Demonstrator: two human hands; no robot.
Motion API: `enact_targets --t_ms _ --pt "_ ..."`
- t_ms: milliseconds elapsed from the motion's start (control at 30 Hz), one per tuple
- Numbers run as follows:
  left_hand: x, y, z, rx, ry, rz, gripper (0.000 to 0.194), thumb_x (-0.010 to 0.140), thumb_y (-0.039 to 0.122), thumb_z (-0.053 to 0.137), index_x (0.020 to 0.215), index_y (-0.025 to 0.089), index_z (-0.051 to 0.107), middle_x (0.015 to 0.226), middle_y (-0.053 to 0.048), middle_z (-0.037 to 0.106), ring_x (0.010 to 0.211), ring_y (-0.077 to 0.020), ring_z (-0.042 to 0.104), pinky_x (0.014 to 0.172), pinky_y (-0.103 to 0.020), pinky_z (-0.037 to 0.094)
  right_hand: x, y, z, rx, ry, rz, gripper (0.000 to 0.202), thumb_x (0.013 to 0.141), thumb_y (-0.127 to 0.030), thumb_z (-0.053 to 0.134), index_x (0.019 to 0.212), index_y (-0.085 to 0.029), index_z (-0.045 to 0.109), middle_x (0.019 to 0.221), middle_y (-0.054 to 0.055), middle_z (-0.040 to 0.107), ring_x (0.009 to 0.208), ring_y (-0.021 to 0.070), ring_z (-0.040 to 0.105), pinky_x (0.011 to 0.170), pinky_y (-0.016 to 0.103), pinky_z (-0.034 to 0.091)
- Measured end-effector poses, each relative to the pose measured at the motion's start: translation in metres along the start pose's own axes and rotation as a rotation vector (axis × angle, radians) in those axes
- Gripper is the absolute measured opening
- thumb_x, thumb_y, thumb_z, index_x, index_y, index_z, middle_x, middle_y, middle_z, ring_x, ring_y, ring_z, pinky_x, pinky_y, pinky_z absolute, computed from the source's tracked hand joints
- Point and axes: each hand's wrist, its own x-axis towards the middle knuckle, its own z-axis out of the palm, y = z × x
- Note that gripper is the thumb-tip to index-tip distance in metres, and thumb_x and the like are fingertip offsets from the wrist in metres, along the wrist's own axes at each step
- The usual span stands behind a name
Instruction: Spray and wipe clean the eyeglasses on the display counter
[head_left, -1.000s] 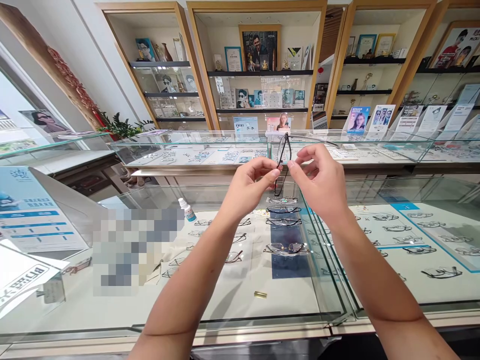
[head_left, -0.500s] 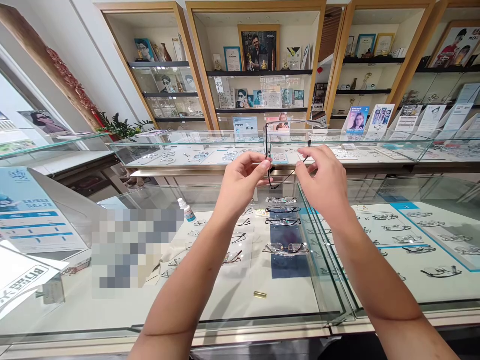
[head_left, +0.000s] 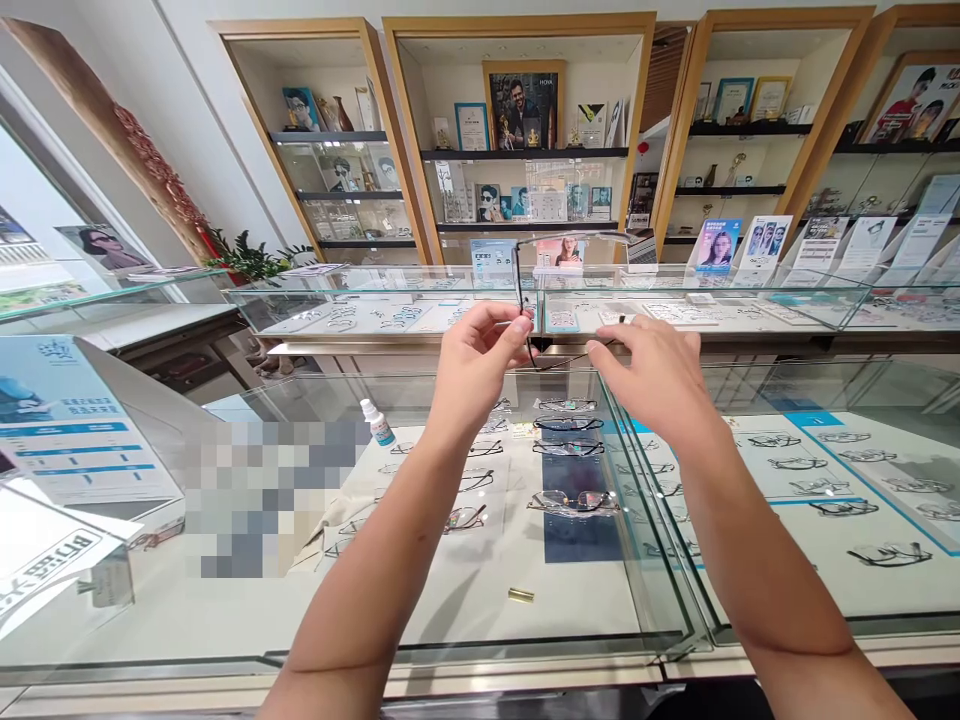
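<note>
A pair of dark-framed eyeglasses [head_left: 518, 275] is held up above the glass counter, its front turned edge-on and its temples stretching to the right. My left hand [head_left: 476, 365] pinches the frame front between thumb and fingers. Around the end of the lower temple are the thumb and fingers of my right hand [head_left: 656, 375], and the dark temple tip pokes out just above them. The upper temple reaches away, free of both hands. Below, several eyeglasses [head_left: 574, 502] rest in rows in the display case, some on a dark blue strip [head_left: 581, 545].
On the glass counter [head_left: 420, 650] are a small white-and-blue bottle [head_left: 376, 423], a gold-coloured piece [head_left: 520, 595] and a blue-and-white sign [head_left: 75, 430]. A blurred patch covers part of the left side. A second glass case [head_left: 330, 318] and wooden shelves [head_left: 386, 130] stand beyond.
The eyeglasses have tilted and shifted slightly left with my left hand. My right hand has turned lower, its fingers now further down around the temple end.
</note>
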Motion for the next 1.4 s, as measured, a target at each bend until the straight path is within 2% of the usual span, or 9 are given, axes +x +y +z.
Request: enact_targets --t_ms 133,500,633,733,867,933,1033,1233,1400 --pt "-0.007 0.005 0.007 0.011 -0.114 -0.046 0.031 0.089 0.047 0.089 0.095 0.021 0.074 0.136 -0.009 0.075 0.102 -0.0173 0.076 0.078 -0.028 0.067 -0.005 -0.008 0.005 0.261 -0.019 -0.217 0.037 0.099 -0.043 0.074 0.132 -0.028 0.079 0.116 0.010 0.072 0.116 0.0336 0.068 0.108 0.059 0.052" --pt "-0.030 0.011 0.014 -0.045 -0.109 -0.066 0.025 0.092 0.045 0.084 0.098 0.022 0.079 0.151 -0.010 0.069 0.118 -0.0231 0.077 0.093 -0.037 0.065 -0.019 -0.026 0.015 0.536 -0.084 -0.292 0.026 0.106 -0.038 0.063 0.122 -0.026 0.079 0.119 0.007 0.084 0.104 0.0265 0.077 0.096 0.046 0.061" --pt "-0.043 -0.005 -0.016 0.231 0.066 0.063 0.021 0.097 0.039 0.077 0.112 0.026 0.082 0.149 -0.010 0.071 0.145 -0.0277 0.063 0.122 -0.047 0.051 -0.031 -0.020 0.022 0.484 -0.097 -0.277 0.029 0.104 -0.033 0.061 0.125 -0.025 0.079 0.126 0.008 0.084 0.112 0.0289 0.078 0.102 0.050 0.059" --pt "-0.043 -0.031 -0.062 0.547 0.406 0.100 0.034 0.096 0.026 0.073 0.130 0.023 0.072 0.151 -0.013 0.067 0.149 -0.0281 0.058 0.133 -0.047 0.038 -0.040 0.001 0.034 0.475 -0.090 -0.232 0.030 0.105 -0.036 0.059 0.122 -0.024 0.081 0.133 0.010 0.083 0.116 0.0296 0.077 0.106 0.051 0.058" --pt "-0.036 -0.070 -0.129 0.833 0.734 -0.325 0.074 0.091 0.019 0.074 0.159 0.015 0.044 0.175 -0.023 0.041 0.166 -0.0362 0.035 0.138 -0.050 0.027 -0.049 0.041 0.057 0.485 -0.045 -0.187 0.036 0.107 -0.042 0.058 0.125 -0.023 0.081 0.129 0.012 0.083 0.113 0.0285 0.076 0.106 0.049 0.057" --pt "-0.035 -0.085 -0.153 0.853 0.737 -0.520 0.087 0.089 0.019 0.077 0.164 0.013 0.034 0.181 -0.026 0.031 0.171 -0.0398 0.027 0.138 -0.052 0.024 -0.052 0.059 0.070 0.506 0.014 -0.157 0.036 0.106 -0.043 0.057 0.123 -0.022 0.081 0.127 0.013 0.082 0.110 0.0282 0.075 0.103 0.047 0.058" --pt "-0.035 -0.100 -0.176 0.832 0.724 -0.628 0.090 0.081 0.016 0.082 0.159 0.012 0.037 0.174 -0.032 0.041 0.168 -0.0453 0.032 0.134 -0.057 0.027 -0.056 0.077 0.087 0.530 0.053 -0.102 0.035 0.106 -0.043 0.057 0.119 -0.021 0.081 0.123 0.014 0.082 0.108 0.0281 0.074 0.101 0.046 0.058" --pt "-0.034 -0.114 -0.190 0.709 0.636 -0.719 0.040 0.079 0.011 0.076 0.115 0.017 0.059 0.121 -0.024 0.072 0.131 -0.0474 0.067 0.110 -0.062 0.048 -0.057 0.089 0.097 0.563 0.004 -0.039 0.034 0.106 -0.041 0.054 0.114 -0.021 0.080 0.123 0.014 0.080 0.107 0.0271 0.072 0.099 0.044 0.058" --pt "-0.018 -0.111 -0.154 0.526 0.530 -0.483 0.029 0.089 0.022 0.066 0.115 0.025 0.053 0.104 -0.006 0.063 0.109 -0.0267 0.067 0.099 -0.045 0.057 -0.055 0.088 0.094 0.595 -0.010 -0.011 0.032 0.105 -0.042 0.053 0.111 -0.022 0.077 0.122 0.013 0.079 0.108 0.0271 0.072 0.099 0.044 0.057"
